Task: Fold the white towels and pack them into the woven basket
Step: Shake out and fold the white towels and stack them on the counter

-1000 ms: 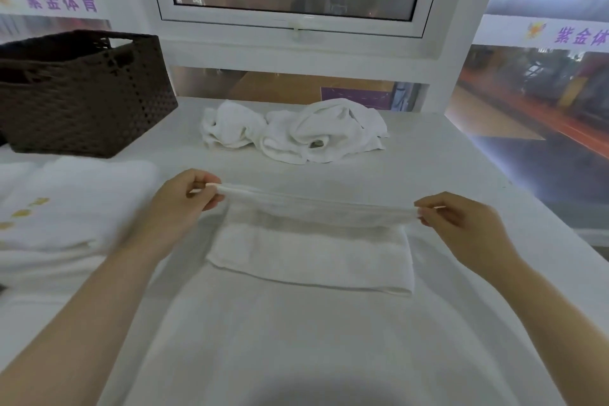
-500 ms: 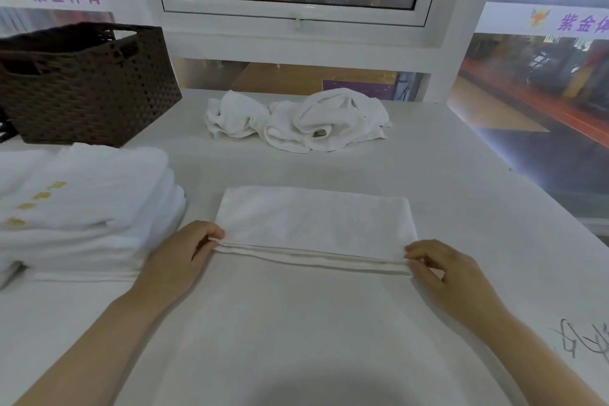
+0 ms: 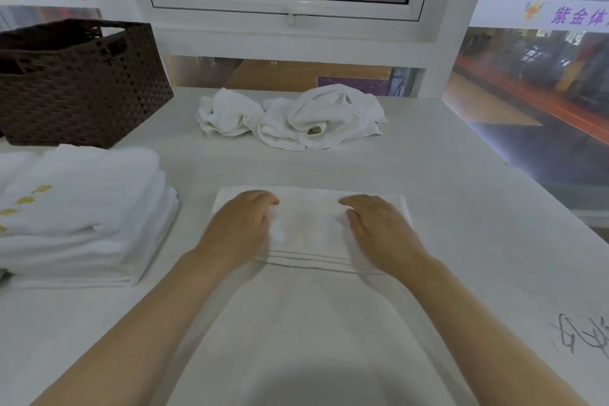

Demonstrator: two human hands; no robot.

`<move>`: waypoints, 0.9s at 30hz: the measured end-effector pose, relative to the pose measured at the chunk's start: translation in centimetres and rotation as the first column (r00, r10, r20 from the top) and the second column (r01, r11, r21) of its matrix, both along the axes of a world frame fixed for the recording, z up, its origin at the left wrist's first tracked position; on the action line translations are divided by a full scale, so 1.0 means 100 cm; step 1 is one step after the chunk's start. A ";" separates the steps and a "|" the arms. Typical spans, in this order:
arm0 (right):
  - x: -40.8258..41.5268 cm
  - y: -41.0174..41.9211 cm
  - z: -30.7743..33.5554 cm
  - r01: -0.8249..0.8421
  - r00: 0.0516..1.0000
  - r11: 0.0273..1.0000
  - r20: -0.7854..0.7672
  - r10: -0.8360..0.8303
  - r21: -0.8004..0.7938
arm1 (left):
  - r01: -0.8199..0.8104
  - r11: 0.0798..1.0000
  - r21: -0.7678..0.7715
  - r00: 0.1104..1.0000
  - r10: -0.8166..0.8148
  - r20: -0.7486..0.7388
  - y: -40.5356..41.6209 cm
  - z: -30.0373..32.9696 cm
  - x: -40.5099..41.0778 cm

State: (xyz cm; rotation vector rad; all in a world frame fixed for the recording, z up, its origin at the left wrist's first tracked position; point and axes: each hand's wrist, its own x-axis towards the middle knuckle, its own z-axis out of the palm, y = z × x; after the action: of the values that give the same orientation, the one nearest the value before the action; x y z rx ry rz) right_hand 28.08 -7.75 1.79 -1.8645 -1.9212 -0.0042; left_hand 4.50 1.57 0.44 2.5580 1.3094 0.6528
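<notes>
A white towel (image 3: 309, 323) lies flat on the table in front of me, its far end folded back toward me with a striped hem across it. My left hand (image 3: 239, 229) and my right hand (image 3: 379, 231) press palm down on the folded part, fingers fairly straight. A stack of folded white towels (image 3: 82, 214) with gold lettering sits at the left. Two crumpled white towels (image 3: 293, 119) lie at the back middle. The dark brown woven basket (image 3: 82, 86) stands at the back left.
The white table (image 3: 478, 208) runs to a window wall at the back, and its right edge drops off beside a glass pane. Black scribbles (image 3: 580, 336) mark the table at the right.
Both hands let go of the towel's hem, which they had pulled toward me and laid down, and moved forward onto the folded part, pressing it flat.
</notes>
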 end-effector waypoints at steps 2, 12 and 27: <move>-0.021 0.034 -0.015 0.011 1.000 0.985 0.023 -0.007 -0.174 | 0.066 0.997 -0.049 0.993 -0.071 -0.095 0.012 -0.004 0.034; -0.013 0.059 -0.047 0.142 0.986 0.925 0.132 -0.101 -0.354 | 0.034 0.983 -0.180 0.940 -0.092 -0.328 0.046 -0.036 0.041; 0.061 0.019 -0.054 0.324 0.940 0.868 0.022 -0.341 -0.376 | -0.179 0.938 -0.298 0.962 0.102 -0.255 0.065 -0.040 -0.039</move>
State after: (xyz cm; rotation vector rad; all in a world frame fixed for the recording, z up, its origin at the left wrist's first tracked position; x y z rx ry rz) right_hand 34.19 -5.82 -3.60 -2.4090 -1.6271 0.3156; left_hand 0.63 8.11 -3.55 2.3431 1.5413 0.1391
